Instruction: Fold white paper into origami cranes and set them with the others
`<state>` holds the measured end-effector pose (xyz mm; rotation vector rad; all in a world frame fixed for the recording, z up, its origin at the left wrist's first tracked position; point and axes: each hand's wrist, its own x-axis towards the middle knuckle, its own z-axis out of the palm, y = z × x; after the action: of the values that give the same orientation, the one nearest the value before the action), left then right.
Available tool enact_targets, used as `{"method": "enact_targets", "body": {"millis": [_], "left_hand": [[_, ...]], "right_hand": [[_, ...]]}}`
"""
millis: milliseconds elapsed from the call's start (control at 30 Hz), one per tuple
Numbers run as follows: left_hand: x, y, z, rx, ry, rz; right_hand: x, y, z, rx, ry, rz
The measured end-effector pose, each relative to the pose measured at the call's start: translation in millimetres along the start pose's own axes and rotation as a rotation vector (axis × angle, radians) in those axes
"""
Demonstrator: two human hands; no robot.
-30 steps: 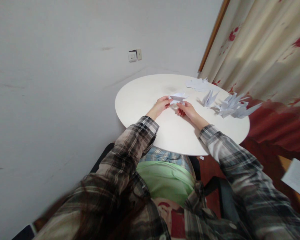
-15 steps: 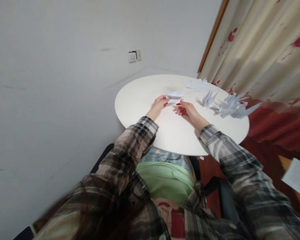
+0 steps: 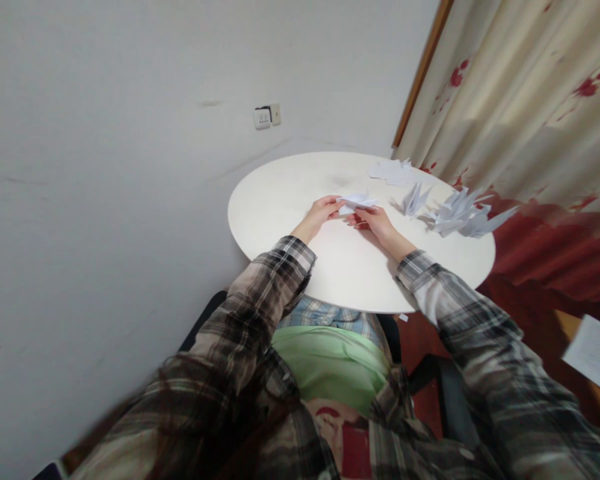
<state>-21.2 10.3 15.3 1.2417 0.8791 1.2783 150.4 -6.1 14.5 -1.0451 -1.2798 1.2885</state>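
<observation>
A piece of folded white paper point(image 3: 356, 201) is held between my two hands, just above the round white table point(image 3: 290, 193). My left hand point(image 3: 325, 211) pinches its left side between thumb and fingers. On the right side, my right hand point(image 3: 373, 219) grips the paper's lower edge, thumb on top and fingers curled beneath. The finer folds are too small to make out. To the right of my right hand stands a folded paper crane point(image 3: 414, 199), with a cluster of several more paper cranes point(image 3: 463, 212) beyond it.
Flat white paper sheets point(image 3: 393, 171) lie at the table's far side. A patterned curtain point(image 3: 520, 120) hangs on the right, close to the cranes. A wall with a socket point(image 3: 263, 119) rises behind the table. Another paper sheet point(image 3: 597, 357) lies on a wooden surface at lower right.
My right hand has come up to the paper and closed on its right side. The paper has shifted slightly right and down, with my left hand still on it.
</observation>
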Motion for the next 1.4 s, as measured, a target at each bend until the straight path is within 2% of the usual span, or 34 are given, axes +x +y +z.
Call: {"method": "enact_targets", "body": {"millis": [233,533,700,967,1267,1400], "left_hand": [[1,-1,0.2,-0.094,0.006,-0.01],[2,-3,-0.8,-0.025,0.019,-0.013],[1,-2,-0.7,-0.004,0.044,-0.013],[4,-5,-3.2,0.005,0.136,0.016],[3,-4,-0.9,0.018,0.111,-0.01],[3,-3,0.1,0.006,0.103,-0.016]], "right_hand": [[4,4,0,0.009,0.005,-0.004],[7,8,0,-0.017,-0.016,-0.034],[10,9,-2,-0.065,0.043,-0.048],[16,9,-9,-0.059,0.124,-0.229],[19,12,-8,-0.06,0.177,-0.162],[21,13,-8,-0.085,0.165,-0.196]]}}
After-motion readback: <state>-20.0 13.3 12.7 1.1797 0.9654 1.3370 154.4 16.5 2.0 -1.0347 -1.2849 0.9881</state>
